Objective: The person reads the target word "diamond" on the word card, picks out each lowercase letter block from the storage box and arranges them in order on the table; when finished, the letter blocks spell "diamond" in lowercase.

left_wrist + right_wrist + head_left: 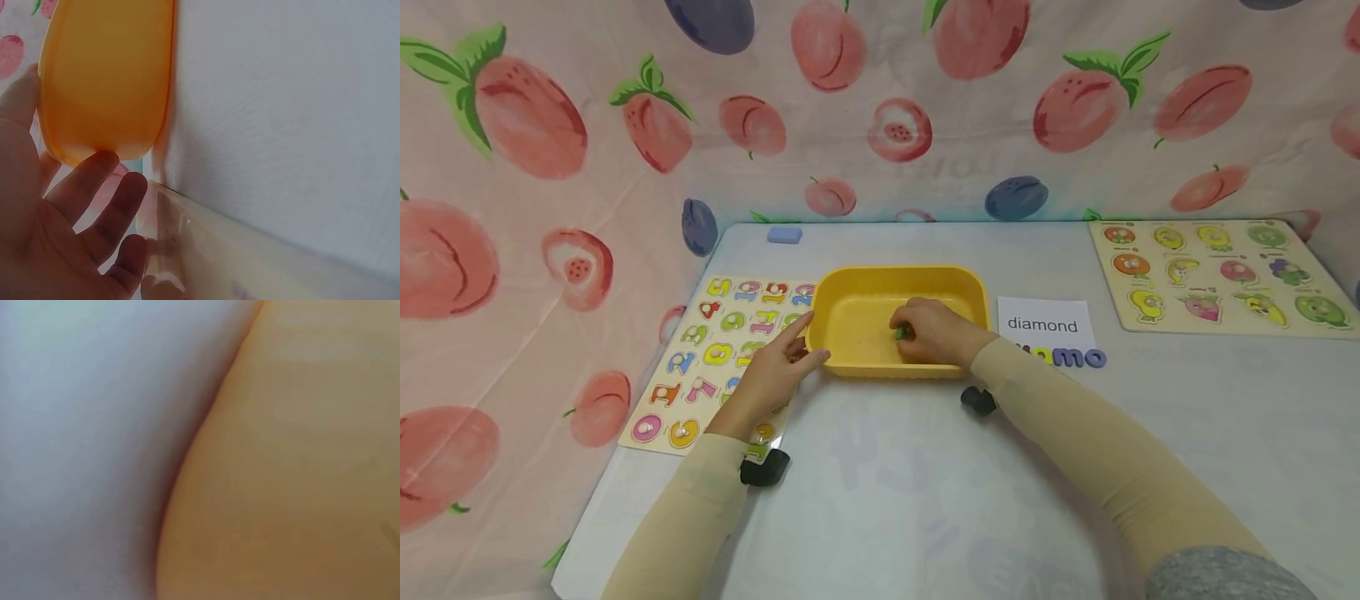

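Note:
A yellow plastic tray (857,329) stands near the middle of the table, with my right hand (942,332) reaching into it. Between the right thumb and fingers I pinch a small green piece (901,332), mostly covered by the hand, so its shape cannot be made out. My left hand (777,367) touches the tray's left end, its fingers loosely extended; in the left wrist view a fingertip meets the tray (109,94). Right of the tray lies a white card (1043,308) reading "diamond". Colored letters (1067,357) stand in a row at its lower edge, partly behind the right forearm.
Under the left hand lies a number puzzle board (651,404). A fruit puzzle board (1217,287) is at the far right. A small blue block (785,235) sits near the table's back edge. Patterned cloth (895,179) hangs behind the table.

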Demonstrator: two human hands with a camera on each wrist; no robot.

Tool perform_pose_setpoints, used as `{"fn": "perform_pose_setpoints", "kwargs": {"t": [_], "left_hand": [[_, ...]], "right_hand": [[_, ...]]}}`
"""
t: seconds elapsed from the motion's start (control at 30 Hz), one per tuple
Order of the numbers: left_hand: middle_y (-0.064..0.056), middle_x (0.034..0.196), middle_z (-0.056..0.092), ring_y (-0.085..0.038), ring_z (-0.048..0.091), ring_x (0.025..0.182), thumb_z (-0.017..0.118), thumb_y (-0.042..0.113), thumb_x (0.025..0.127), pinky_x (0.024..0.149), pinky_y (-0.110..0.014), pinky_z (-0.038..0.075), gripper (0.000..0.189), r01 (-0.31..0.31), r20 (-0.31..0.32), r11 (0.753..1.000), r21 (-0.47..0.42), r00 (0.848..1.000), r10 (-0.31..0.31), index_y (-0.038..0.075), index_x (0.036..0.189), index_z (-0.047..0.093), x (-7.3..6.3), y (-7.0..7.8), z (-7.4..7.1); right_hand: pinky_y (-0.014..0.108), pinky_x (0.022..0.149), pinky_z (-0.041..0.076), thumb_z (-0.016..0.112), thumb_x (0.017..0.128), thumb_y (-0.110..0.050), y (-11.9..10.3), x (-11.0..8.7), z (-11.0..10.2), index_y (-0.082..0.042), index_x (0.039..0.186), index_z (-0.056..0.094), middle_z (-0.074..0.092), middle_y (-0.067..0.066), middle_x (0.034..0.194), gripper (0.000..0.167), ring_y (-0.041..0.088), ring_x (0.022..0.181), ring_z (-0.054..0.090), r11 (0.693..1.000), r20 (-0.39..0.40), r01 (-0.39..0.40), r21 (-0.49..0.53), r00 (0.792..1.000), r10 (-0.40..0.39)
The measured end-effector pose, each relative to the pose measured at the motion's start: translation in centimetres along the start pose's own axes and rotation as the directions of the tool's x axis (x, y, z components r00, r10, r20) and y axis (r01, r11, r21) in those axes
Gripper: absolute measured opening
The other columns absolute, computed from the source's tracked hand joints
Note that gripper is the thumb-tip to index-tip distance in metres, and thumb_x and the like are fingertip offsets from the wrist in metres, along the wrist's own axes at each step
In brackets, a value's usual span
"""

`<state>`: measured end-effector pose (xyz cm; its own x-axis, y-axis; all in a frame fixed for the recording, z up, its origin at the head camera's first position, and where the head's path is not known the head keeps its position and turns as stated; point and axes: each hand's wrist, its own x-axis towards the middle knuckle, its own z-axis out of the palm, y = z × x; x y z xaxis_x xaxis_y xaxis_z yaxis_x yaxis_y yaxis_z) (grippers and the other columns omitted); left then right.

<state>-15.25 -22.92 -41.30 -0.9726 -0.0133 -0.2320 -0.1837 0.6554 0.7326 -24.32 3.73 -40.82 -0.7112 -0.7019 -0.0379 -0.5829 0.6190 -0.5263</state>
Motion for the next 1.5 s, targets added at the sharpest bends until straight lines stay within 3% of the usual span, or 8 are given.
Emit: {"fn": "perform_pose_setpoints", "kwargs": {"t": [0.13,0.37,0.73,1.07,1.33,1.5], "left_hand": [[-0.015,0.149,0.049,-0.031,0.048,0.134,0.066,0.049,0.094,0.111,-0.053,0.036,0.075,0.004,0.001,1.0,-0.004,1.0,-0.004,0.043,0.158,0.026,-0.11,0.02,0.02],[-0.016,0.149,0.049,-0.03,0.048,0.135,0.067,0.049,0.094,0.111,-0.051,0.037,0.075,-0.016,0.002,1.0,-0.02,1.0,0.016,0.043,0.157,0.027,-0.24,-0.11,0.08],[-0.015,0.149,0.049,-0.03,0.048,0.135,0.066,0.05,0.094,0.111,-0.052,0.036,0.075,-0.011,0.008,1.0,-0.014,1.0,0.011,0.043,0.158,0.026,-0.14,-0.18,0.07],[-0.016,0.149,0.048,-0.03,0.047,0.135,0.066,0.05,0.094,0.11,-0.052,0.037,0.075,-0.017,0.002,1.0,-0.006,1.0,0.017,0.043,0.158,0.026,-0.23,-0.16,0.02],[-0.016,0.149,0.048,-0.03,0.047,0.136,0.066,0.049,0.094,0.111,-0.052,0.036,0.076,-0.015,0.002,1.0,-0.009,1.0,0.015,0.042,0.158,0.026,-0.27,0.0,-0.06],[-0.016,0.149,0.048,-0.03,0.048,0.135,0.066,0.049,0.094,0.111,-0.051,0.037,0.075,-0.011,0.004,1.0,-0.013,1.0,0.011,0.043,0.158,0.026,-0.23,0.04,-0.06]], "right_hand": [[0.033,0.087,0.049,0.065,0.087,-0.01,0.04,0.09,0.04,-0.002,0.108,0.068,0.063,0.006,0.098,0.022,0.023,0.091,0.056,0.999,-0.008,-0.034,0.016,0.999,0.034],[0.034,0.082,0.051,0.064,0.086,-0.007,0.12,-0.06,0.05,-0.003,0.094,0.067,0.063,0.006,0.091,0.01,0.023,0.085,0.056,1.0,-0.047,-0.019,0.012,0.999,0.019],[0.035,0.086,0.051,0.066,0.086,-0.011,0.13,-0.25,0.14,-0.004,0.093,0.069,0.066,0.005,0.091,0.01,0.023,0.086,0.058,1.0,-0.088,-0.004,-0.017,0.996,0.003],[0.034,0.084,0.051,0.065,0.088,-0.012,0.26,-0.15,0.17,-0.005,0.094,0.071,0.068,0.004,0.091,0.011,0.022,0.084,0.059,1.0,-0.074,-0.022,-0.015,0.997,0.021],[0.036,0.093,0.049,0.063,0.09,-0.008,0.23,0.1,0.19,-0.002,0.107,0.07,0.068,0.007,0.1,0.019,0.025,0.093,0.058,0.994,0.014,-0.091,-0.06,0.996,0.092],[0.037,0.095,0.049,0.064,0.09,-0.008,0.29,0.06,0.1,-0.001,0.111,0.07,0.069,0.008,0.104,0.023,0.025,0.095,0.06,0.997,-0.003,-0.06,-0.057,0.998,0.06]]}}
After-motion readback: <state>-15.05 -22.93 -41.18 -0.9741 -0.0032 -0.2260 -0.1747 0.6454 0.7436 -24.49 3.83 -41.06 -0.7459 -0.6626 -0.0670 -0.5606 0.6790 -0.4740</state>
